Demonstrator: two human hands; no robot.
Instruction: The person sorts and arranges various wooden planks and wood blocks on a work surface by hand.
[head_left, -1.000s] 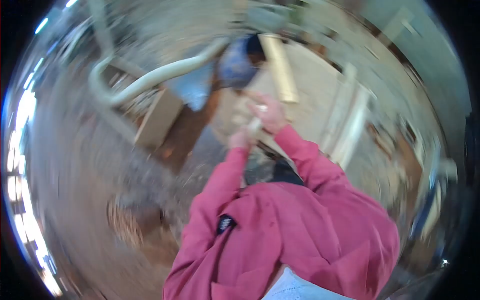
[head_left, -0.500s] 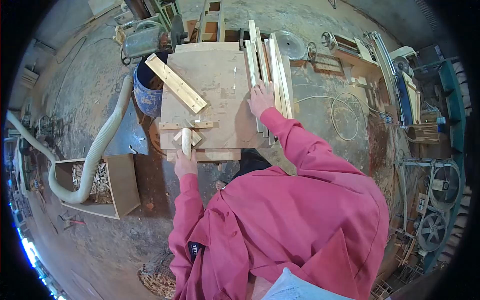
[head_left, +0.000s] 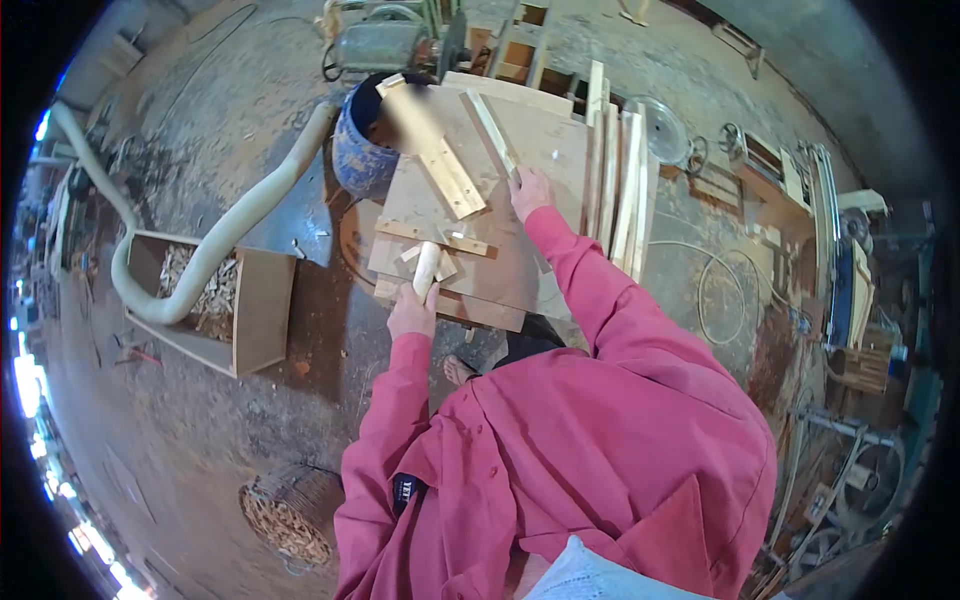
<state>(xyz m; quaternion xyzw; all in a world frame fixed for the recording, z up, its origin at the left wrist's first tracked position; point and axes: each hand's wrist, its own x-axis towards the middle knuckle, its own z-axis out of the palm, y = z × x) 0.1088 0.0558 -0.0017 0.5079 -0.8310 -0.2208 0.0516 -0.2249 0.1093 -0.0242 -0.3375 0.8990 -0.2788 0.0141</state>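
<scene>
Strip (head_left: 490, 132) moved over open tabletop (head_left: 520, 252), right hand (head_left: 532, 194) gripping it, left hand (head_left: 412, 312) clasping stick (head_left: 427, 266) by edge (head_left: 482, 310)

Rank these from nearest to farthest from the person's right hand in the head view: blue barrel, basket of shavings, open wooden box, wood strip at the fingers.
1. Wood strip: its near end at the right hand.
2. Blue barrel: left of the hand, beside the worktable.
3. Open wooden box: farther left.
4. Basket of shavings: lower left, toward the picture's bottom.

Right hand (head_left: 532, 192) outstretched; left hand (head_left: 411, 314) nearer, fingers apparently curled
</scene>
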